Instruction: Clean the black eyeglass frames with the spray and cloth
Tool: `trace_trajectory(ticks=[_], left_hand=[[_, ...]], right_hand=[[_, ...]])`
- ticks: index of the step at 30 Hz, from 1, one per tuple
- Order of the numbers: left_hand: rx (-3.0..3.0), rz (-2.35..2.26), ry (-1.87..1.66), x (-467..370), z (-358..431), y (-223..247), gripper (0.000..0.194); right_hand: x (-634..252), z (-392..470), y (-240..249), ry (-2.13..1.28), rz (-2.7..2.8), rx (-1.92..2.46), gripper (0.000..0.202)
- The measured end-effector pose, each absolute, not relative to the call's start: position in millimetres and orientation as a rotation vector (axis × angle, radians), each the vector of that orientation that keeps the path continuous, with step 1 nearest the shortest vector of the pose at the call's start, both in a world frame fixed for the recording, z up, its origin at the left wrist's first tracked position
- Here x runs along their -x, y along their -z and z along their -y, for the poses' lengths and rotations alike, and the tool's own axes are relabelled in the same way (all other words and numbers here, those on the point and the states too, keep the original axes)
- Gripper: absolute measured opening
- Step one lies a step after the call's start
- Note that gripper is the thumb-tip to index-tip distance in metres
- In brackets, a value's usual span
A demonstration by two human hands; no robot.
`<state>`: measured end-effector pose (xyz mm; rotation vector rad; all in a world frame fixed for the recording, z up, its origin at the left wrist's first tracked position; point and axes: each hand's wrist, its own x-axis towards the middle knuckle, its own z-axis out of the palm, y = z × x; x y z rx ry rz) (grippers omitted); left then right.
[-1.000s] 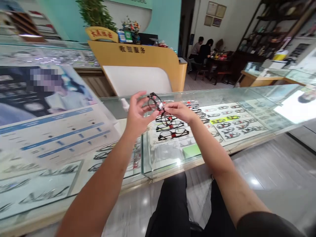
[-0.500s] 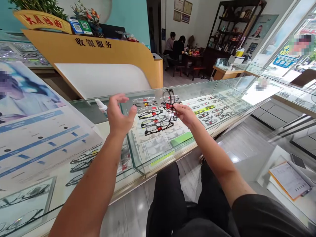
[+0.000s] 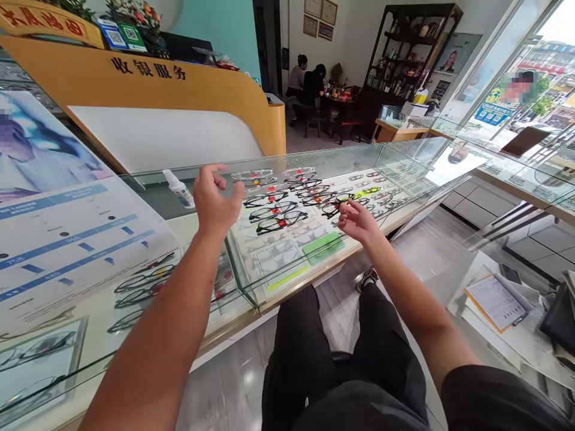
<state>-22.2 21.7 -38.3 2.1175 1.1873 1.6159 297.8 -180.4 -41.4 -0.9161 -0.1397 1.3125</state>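
Observation:
My right hand (image 3: pixel 358 222) is low over the glass counter, thumb and fingers pinched at the near end of a dark-framed pair of eyeglasses (image 3: pixel 335 206). That pair is almost level with the glass, at the right end of the laid-out frames. Raised and empty, my left hand (image 3: pixel 218 200) has its fingers bent and its thumb apart. Between my hands, several eyeglasses (image 3: pixel 282 222) with red tags lie in rows on the countertop. A small white bottle (image 3: pixel 178 189) stands just left of my left hand.
The glass display counter (image 3: pixel 251 297) runs from lower left to far right, with more frames inside. At left a large printed board (image 3: pixel 67 239) leans over it. Behind stands a yellow-and-white cashier desk (image 3: pixel 179 123). Two people sit at a far table. A clipboard (image 3: pixel 496 302) lies at right.
My right hand has come down and to the right, bringing the eyeglasses from upright in the air to nearly flat at the countertop. My left hand stays raised. The view has shifted slightly.

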Motion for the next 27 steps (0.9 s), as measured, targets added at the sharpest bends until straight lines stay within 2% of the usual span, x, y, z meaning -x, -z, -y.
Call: trace_trajectory(ticks=[9,27], left_hand=[[-2.21,-1.276,-1.49,20,-14,31,0.038],[-2.298,-1.212,-1.445,22,-17,35,0.035]], right_hand=[[-269,162,52,-1.345,0.072,0.723,0.025],[-260,166,47,-1.323,0.147,0.748,0.015]])
